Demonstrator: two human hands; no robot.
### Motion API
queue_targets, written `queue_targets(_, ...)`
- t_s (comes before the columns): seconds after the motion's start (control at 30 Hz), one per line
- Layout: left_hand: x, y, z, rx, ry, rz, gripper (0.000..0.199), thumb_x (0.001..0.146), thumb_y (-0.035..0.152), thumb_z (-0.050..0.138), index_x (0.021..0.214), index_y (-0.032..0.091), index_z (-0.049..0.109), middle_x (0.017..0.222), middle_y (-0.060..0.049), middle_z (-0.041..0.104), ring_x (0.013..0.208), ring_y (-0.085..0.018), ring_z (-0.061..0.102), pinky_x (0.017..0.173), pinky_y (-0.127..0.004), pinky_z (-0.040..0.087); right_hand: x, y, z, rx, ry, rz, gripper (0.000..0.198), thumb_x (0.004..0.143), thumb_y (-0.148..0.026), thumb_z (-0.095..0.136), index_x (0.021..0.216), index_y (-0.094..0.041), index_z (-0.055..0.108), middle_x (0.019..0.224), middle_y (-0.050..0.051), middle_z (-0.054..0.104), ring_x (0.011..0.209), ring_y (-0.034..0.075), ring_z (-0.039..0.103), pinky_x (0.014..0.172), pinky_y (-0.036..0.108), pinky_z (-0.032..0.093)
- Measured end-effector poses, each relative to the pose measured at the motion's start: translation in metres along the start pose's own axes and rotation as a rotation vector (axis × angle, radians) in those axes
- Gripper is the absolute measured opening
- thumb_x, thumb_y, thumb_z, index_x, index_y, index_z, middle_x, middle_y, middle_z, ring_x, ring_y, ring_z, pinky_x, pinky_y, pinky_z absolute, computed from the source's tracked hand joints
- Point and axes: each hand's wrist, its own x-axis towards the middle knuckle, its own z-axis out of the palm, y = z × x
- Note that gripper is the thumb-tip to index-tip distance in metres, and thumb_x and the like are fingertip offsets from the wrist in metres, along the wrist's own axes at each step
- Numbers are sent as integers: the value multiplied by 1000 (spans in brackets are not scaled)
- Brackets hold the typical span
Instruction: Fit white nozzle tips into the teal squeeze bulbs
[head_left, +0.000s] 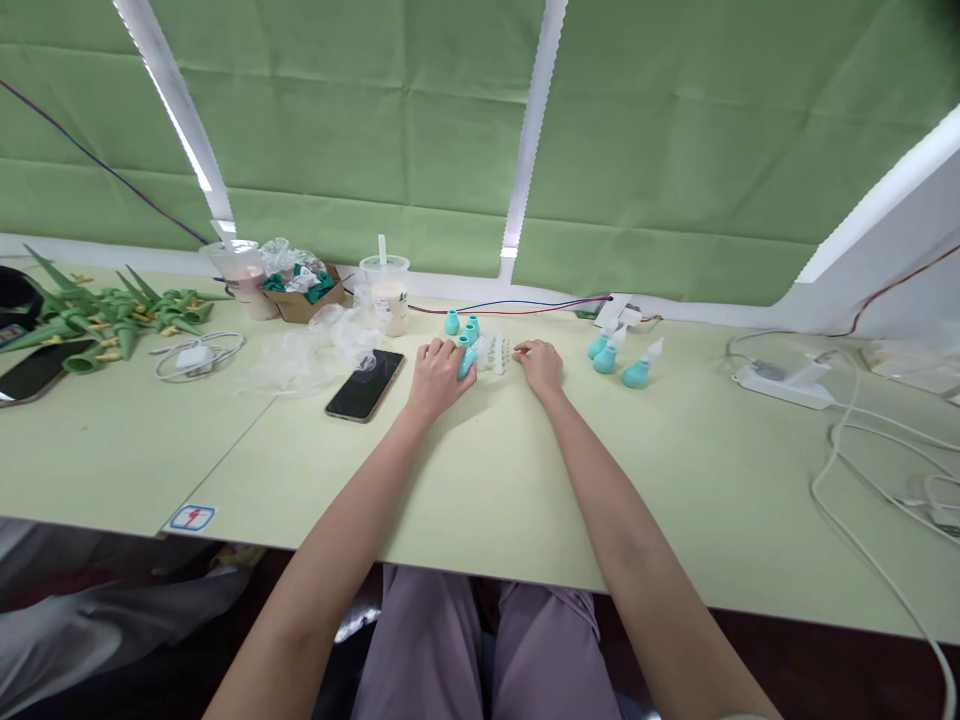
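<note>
My left hand (439, 380) is wrapped round a teal rubber bulb syringe (466, 363), whose pale clear tip points to the right. Close beyond that hand stand a few more teal bulbs (451, 322) without tips. Small translucent parts (499, 354) are lined up in rows on the table between my two hands. At the right end of these rows rests my right hand (541, 366), thumb and fingers drawn together; whether a small part is between them I cannot make out. Farther right sit three teal bulbs (636, 374) with clear pointed nozzles fitted.
A black phone (365, 386) lies left of my left hand, beside crumpled clear plastic bags (330, 340). Behind are a drink cup with straw (387, 295) and a cardboard box (298, 303). Green spiky items (112, 310) lie far left, a white power strip (784, 386) right.
</note>
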Motion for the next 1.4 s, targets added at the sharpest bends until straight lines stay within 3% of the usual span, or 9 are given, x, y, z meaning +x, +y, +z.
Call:
queue_targets(0.27, 0, 0, 1, 113, 57, 42, 27, 87, 36, 40, 96, 18, 59, 88, -10, 58, 91, -25, 49, 79, -38, 32, -10, -16, -19, 365, 228, 125, 41, 91, -41, 31, 98, -19, 65, 78, 3, 66, 69, 15, 54, 65, 27, 35)
queue_targets(0.33, 1, 1, -1, 141, 68, 39, 28, 88, 35, 39, 98, 19, 59, 89, -11, 58, 90, -25, 49, 78, -38, 32, -12, -29, -24, 545, 93, 95, 51, 89, -52, 27, 96, -18, 65, 75, 3, 64, 59, 13, 49, 59, 25, 35)
queue_targets(0.47, 1, 4, -7, 152, 54, 32, 28, 88, 33, 37, 103, 20, 57, 94, -12, 59, 93, -26, 50, 79, -39, 32, -21, -56, -31, 822, -427, -74, 50, 77, -63, 44, 87, -18, 66, 79, 3, 62, 53, 10, 45, 49, 23, 31)
queue_targets(0.53, 1, 6, -9, 140, 39, 53, 28, 88, 31, 37, 105, 20, 57, 98, -13, 59, 94, -27, 51, 79, -39, 33, -29, -63, -34, 881, -474, -108, 43, 71, -59, 57, 84, -20, 65, 78, 1, 60, 52, 8, 42, 48, 22, 31)
queue_targets(0.73, 2, 11, -8, -40, -42, 183, 24, 85, 29, 44, 102, 17, 57, 106, -12, 61, 99, -25, 55, 85, -37, 37, -60, -60, -44, 995, -393, 85, 38, 65, -52, 66, 86, -20, 63, 66, -2, 52, 52, 8, 40, 45, 21, 27)
queue_targets(0.87, 4, 14, -7, -330, -194, 21, 29, 81, 36, 51, 104, 18, 55, 94, -6, 66, 81, -20, 62, 73, -29, 44, -67, -59, -52, 1014, -367, 12, 37, 65, -48, 67, 89, -20, 64, 77, 0, 58, 53, 7, 40, 48, 22, 32)
queue_targets(1.0, 6, 14, -12, -552, -215, -29, 34, 84, 43, 47, 105, 20, 59, 102, -5, 66, 89, -19, 61, 78, -27, 44, -64, -62, -60, 968, -270, -44, 37, 68, -49, 64, 89, -19, 66, 86, 2, 59, 59, 9, 46, 47, 22, 35)
queue_targets(1.13, 5, 17, -14, -571, -206, -11, 33, 86, 43, 44, 97, 18, 64, 92, -6, 68, 81, -17, 61, 74, -25, 43, -64, -61, -61, 903, -162, -139, 32, 67, -47, 66, 82, -19, 68, 89, 4, 57, 70, 12, 54, 45, 20, 38)
queue_targets(1.4, 4, 28, -6, -484, -130, -55, 30, 89, 36, 43, 76, 17, 61, 66, -2, 61, 57, -11, 50, 59, -22, 36, -70, -69, -63, 847, 41, -205, 30, 72, -47, 63, 85, -21, 68, 79, 2, 51, 64, 11, 52, 43, 21, 49)
